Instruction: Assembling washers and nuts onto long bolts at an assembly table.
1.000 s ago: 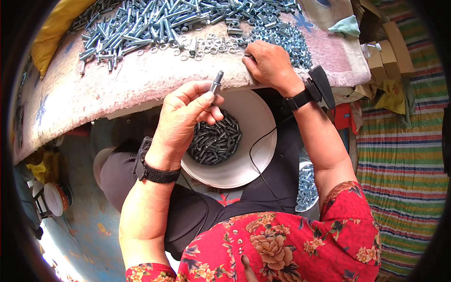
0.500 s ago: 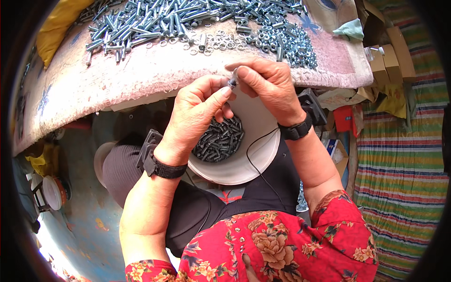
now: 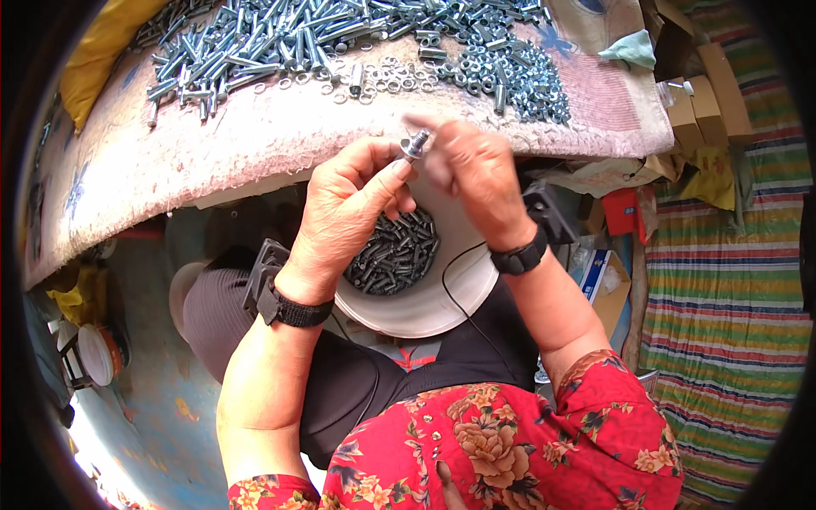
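Between thumb and index finger, my left hand (image 3: 353,195) pinches a metal bolt (image 3: 416,143) with a flat washer around it; the threaded end points up and to the right. My right hand (image 3: 480,174) is just right of the bolt, its fingers smeared by motion, so whether it grips anything cannot be made out. Below both hands stands a white bucket (image 3: 463,293) holding many dark bolts (image 3: 395,255). Ahead, on the cloth-covered table, lie a heap of long silvery bolts (image 3: 289,42), scattered washers (image 3: 399,75) and a pile of nuts (image 3: 531,76).
The table's cloth edge (image 3: 212,183) runs just beyond my hands. A thin black cable (image 3: 455,293) hangs over the bucket. Cardboard boxes (image 3: 705,110) and a striped sheet (image 3: 722,340) are at right; a yellow cloth (image 3: 102,55) is at far left.
My right hand has turned and shifted slightly left, blurring as it moves. The bolt's threaded end and washer now show more plainly in my left hand, which has hardly moved.
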Demonstrator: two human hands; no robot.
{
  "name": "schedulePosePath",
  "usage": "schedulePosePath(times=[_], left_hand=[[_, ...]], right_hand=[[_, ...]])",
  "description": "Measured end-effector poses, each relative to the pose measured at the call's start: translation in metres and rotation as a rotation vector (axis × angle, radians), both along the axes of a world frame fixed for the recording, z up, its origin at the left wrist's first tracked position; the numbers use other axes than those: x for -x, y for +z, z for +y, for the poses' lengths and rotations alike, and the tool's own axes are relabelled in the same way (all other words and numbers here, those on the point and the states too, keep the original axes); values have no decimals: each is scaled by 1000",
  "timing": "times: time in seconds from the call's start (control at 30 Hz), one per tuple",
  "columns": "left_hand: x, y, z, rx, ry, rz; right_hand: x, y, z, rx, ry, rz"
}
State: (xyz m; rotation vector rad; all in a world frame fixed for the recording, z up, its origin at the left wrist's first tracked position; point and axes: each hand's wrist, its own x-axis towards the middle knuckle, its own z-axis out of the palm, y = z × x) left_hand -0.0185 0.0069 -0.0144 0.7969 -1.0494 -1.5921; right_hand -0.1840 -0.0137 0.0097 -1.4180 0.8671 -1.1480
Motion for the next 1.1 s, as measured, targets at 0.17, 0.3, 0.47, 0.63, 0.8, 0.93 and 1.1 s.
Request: schedulePosePath(times=[0.17, 0.3, 0.47, 0.63, 0.8, 0.93, 1.1], left_hand=[[0, 4, -2, -25, -21, 29], [-1, 4, -3, -47, -25, 52], [-1, 6, -5, -75, -24, 56], [-3, 6, -3, -109, -17, 54], [-2, 3, -2, -51, -70, 21], [-3, 5, 0, -21, -81, 11], [-9, 10, 2, 9, -96, -99]], right_hand=[[43, 10, -72, 509, -437, 683], [46, -3, -103, 859, -370, 1136], [50, -8, -114, 771, -339, 1174], [33, 32, -58, 119, 60, 415], [22, 40, -24, -40, 313, 241], [25, 42, -23, 81, 290, 333], [24, 54, -23, 437, 284, 613]])
